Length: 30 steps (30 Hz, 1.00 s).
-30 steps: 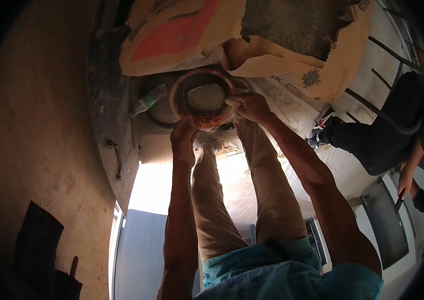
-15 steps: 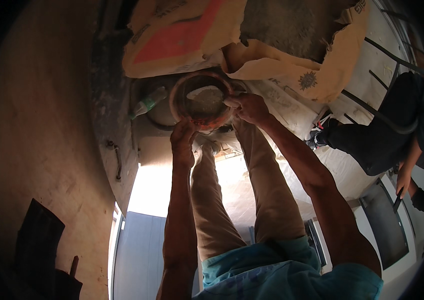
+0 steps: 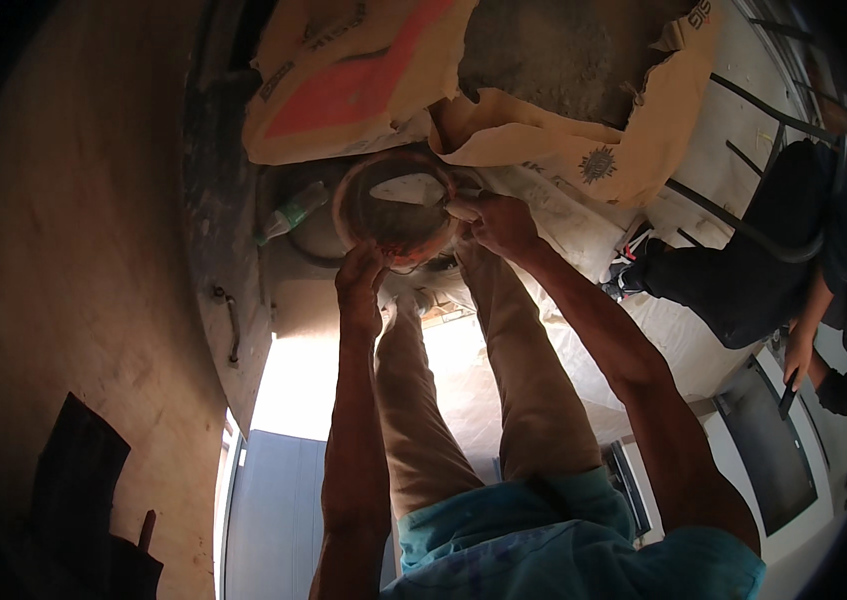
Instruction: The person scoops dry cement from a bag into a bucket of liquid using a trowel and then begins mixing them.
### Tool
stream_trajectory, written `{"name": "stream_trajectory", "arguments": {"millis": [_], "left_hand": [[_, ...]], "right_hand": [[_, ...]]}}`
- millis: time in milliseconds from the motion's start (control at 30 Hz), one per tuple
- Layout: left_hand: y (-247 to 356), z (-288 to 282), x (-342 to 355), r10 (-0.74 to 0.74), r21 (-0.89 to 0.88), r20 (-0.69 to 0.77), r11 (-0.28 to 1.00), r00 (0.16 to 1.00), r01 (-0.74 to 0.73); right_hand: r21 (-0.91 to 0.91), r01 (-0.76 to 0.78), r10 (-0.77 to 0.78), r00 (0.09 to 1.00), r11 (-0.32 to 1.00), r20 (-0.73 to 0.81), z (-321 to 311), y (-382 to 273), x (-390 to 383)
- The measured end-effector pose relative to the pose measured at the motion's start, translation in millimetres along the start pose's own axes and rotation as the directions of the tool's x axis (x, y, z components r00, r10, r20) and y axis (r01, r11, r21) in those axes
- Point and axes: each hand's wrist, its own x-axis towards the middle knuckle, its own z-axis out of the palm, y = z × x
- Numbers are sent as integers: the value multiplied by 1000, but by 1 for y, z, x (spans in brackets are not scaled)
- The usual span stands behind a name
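A round pan [image 3: 344, 205] with a reddish, stained rim sits below two brown paper sacks, with grey material and a paler patch inside it. My left hand [image 3: 360, 272] grips its lower left rim, fingers closed. My right hand [image 3: 499, 222] is closed on the right side of the rim. A clear plastic bottle with a green label [image 3: 292, 213] lies left of the pan, near a dark ring partly hidden under it. The torn sack [image 3: 549, 60] above is open, showing grey powder; the other sack [image 3: 354, 70] has a red band.
At the right a person in dark trousers [image 3: 714, 290] sits near black metal bars [image 3: 744, 215], one hand [image 3: 799, 355] holding a dark object. A plywood board [image 3: 84, 250] fills the left, beside a dark panel with a metal handle [image 3: 234, 325]. My legs [image 3: 534, 400] stretch below the pan.
The pan, my hands and the sacks sit slightly lower and farther left in the picture. The pale patch inside the pan has changed shape. Both hands stay closed on the rim.
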Motion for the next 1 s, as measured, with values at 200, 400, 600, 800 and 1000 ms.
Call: {"name": "stream_trajectory", "arguments": {"millis": [200,400,600,800,1000], "left_hand": [[-3,-1,1,8,-20,49,1000,999,-7],[7,10,-2,12,-27,57,1000,998,-11],[16,16,-5,-3,4,-7,1000,1000,3],[12,16,2,-3,30,-32,1000,999,4],[-2,-5,11,-65,31,-17,997,998,66]], "right_hand": [[442,-153,149,988,884,43,-14,8,-26],[679,-467,276,884,566,378,-59,5,-71],[809,-421,282,902,410,327,-123,3,-127],[817,-298,505,863,494,9,-195,9,-130],[410,-186,362,837,893,-410,-272,28,-49]]}}
